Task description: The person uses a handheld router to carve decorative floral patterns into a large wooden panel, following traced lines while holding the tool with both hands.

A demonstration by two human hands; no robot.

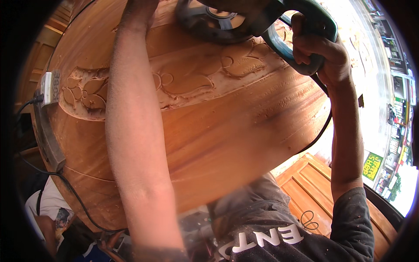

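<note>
My right hand (pixel 325 50) is wrapped around the teal loop handle (pixel 321 19) of a corded power tool. The tool's round black spoked part (pixel 218 22) rests on or just above the wooden panel at the far side. My left hand (pixel 142 8) reaches to the far edge of the view, left of the tool; its fingers are cut off, so their grip is hidden. Beneath both arms lies a large reddish-brown wooden panel (pixel 209 135). Across it runs a recessed band of carved leaves and flowers (pixel 183 83), with wood shavings in the grooves.
A white power socket block (pixel 49 87) with a plugged-in black cord (pixel 72 187) sits at the panel's left edge. A panelled wooden door (pixel 307 179) lies at lower right. Part of another person in white clothing (pixel 48 196) shows at lower left. Bright street and shopfronts (pixel 397 113) lie right.
</note>
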